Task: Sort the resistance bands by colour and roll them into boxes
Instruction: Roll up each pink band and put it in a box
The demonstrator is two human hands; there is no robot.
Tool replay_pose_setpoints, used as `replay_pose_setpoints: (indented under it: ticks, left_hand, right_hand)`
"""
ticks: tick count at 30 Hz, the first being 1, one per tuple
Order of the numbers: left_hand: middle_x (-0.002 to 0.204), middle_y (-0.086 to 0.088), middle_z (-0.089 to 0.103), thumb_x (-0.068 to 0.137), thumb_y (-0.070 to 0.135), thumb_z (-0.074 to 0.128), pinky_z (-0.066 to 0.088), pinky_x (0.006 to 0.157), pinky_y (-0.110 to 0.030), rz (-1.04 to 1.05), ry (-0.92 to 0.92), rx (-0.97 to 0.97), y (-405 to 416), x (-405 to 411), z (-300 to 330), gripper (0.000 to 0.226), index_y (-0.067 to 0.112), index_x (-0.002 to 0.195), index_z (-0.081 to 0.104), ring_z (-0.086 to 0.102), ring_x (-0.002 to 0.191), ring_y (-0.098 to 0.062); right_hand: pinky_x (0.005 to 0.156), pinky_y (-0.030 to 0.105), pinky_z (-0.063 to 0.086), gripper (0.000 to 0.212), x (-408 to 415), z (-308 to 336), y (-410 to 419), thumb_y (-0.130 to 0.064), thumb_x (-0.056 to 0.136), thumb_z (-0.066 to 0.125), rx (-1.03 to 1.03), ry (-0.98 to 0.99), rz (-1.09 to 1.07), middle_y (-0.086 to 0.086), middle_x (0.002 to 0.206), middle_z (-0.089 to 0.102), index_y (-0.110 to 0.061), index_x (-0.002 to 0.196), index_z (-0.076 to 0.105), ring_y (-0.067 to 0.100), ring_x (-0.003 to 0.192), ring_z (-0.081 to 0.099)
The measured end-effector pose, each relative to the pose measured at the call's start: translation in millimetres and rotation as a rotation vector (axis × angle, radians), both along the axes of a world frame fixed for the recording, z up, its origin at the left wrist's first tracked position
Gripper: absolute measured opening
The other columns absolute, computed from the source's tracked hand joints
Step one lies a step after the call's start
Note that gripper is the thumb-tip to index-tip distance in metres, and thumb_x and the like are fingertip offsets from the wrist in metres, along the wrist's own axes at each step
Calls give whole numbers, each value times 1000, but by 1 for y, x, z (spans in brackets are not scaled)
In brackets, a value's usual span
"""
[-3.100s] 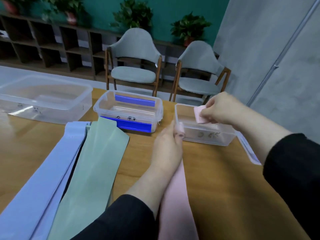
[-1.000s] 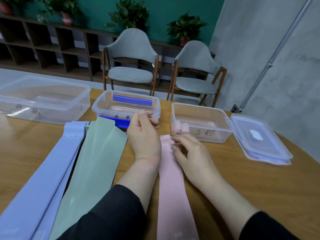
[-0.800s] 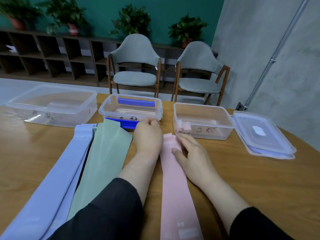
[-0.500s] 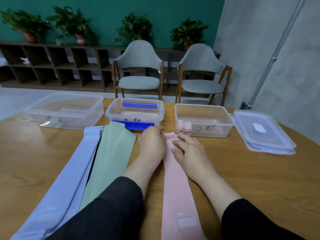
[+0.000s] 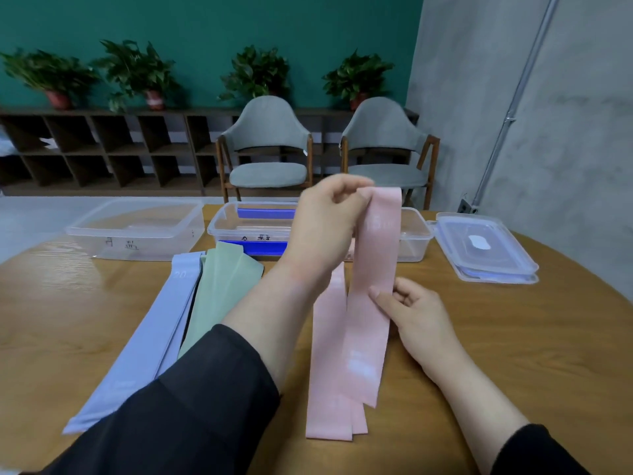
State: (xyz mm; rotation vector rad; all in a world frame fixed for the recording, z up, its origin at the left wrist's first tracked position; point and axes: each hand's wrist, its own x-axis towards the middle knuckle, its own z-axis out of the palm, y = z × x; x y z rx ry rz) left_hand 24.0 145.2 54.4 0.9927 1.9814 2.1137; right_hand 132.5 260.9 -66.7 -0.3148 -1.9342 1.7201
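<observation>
My left hand (image 5: 325, 221) pinches the top end of a pink band (image 5: 371, 289) and holds it up off the table. My right hand (image 5: 416, 313) pinches the same band at its right edge, about halfway down. More pink bands (image 5: 329, 371) lie flat on the table beneath it. To the left lie green bands (image 5: 219, 289) and lilac bands (image 5: 150, 330). Three clear boxes stand at the back: a large left box (image 5: 137, 231), a middle box with blue clips (image 5: 253, 228), and a right box (image 5: 414, 241) mostly hidden behind the raised band.
A clear lid (image 5: 486, 248) lies to the right of the right box. The round wooden table (image 5: 531, 337) drops away at the right and far left. Two grey chairs (image 5: 270, 156) stand behind the table.
Both hands lay flat on the pink bands before. My left hand has now lifted one pink band upright by its end, and my right hand has taken hold of its edge.
</observation>
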Motion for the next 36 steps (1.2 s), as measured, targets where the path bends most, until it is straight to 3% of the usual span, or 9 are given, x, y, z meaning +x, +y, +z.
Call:
replay_pose_setpoints:
  ticks: [2,8,11,13,15,17,22,29,36]
  left_hand:
    - [92,14,74,96,25,63,58,68,-25,10,32,53,5,6,14,12,30,101,73,68,84,-3]
    - [91,13,74,97,21,62,61,70,-27,11,37,26,44,-4,23,15,26,106,72,70,84,-5]
    - [120,6,69,99,21,60,56,85,-24,17,69,-289,61,-20,-2,31,22,130,65,65,110,-13]
    - [132,2,63,101,25,59,47,76,-10,62,143,-571,61,-22,-28,38,21,139,58,58,121,-15]
    - [128,2,66,103,26,56,44,74,-12,111,241,-683,50,-13,-55,31,22,133,61,59,118,-15]
    - [119,5,69,102,26,55,43,80,-19,83,349,-714,32,3,-77,23,25,122,66,64,109,-13]
    - [105,22,58,99,34,59,34,80,-1,-107,498,-752,-24,48,-107,8,38,101,65,52,97,6]
    - [106,11,58,97,37,64,42,97,-30,-431,743,-703,-61,81,-121,10,28,100,67,54,105,-8]
    - [101,15,52,91,42,60,40,93,-30,-449,916,-781,-53,82,-122,10,33,95,62,48,98,-7]
  right_hand:
    - [70,29,48,18,20,9,2,-22,93,69,13,-35,-15,23,85,70,-4,92,70,20,76,64]
    - [65,17,54,5,62,33,13,-22,91,70,-15,-93,-38,3,86,77,-24,90,75,17,77,72]
    - [63,23,52,5,67,24,22,-24,90,71,167,-294,-101,-8,73,72,-22,94,74,9,65,65]
    - [79,26,49,24,70,7,31,-31,88,73,499,-502,-238,-12,86,68,-21,110,70,8,80,61]
    - [88,20,40,39,77,-7,34,-36,89,72,708,-535,-329,-10,106,63,-19,124,66,9,99,56]
    - [88,13,35,36,83,-11,35,-37,90,70,730,-459,-332,-14,112,61,-22,123,67,5,106,53]
    - [87,8,40,7,99,-11,31,-28,89,71,633,-278,-172,-23,102,63,-32,94,70,-4,103,57]
    - [87,24,43,10,122,-8,20,-38,89,64,696,-244,286,-14,95,62,-29,84,65,13,100,59]
    - [89,15,35,5,122,-8,18,-32,88,71,827,-355,342,-19,98,58,-32,83,68,11,109,50]
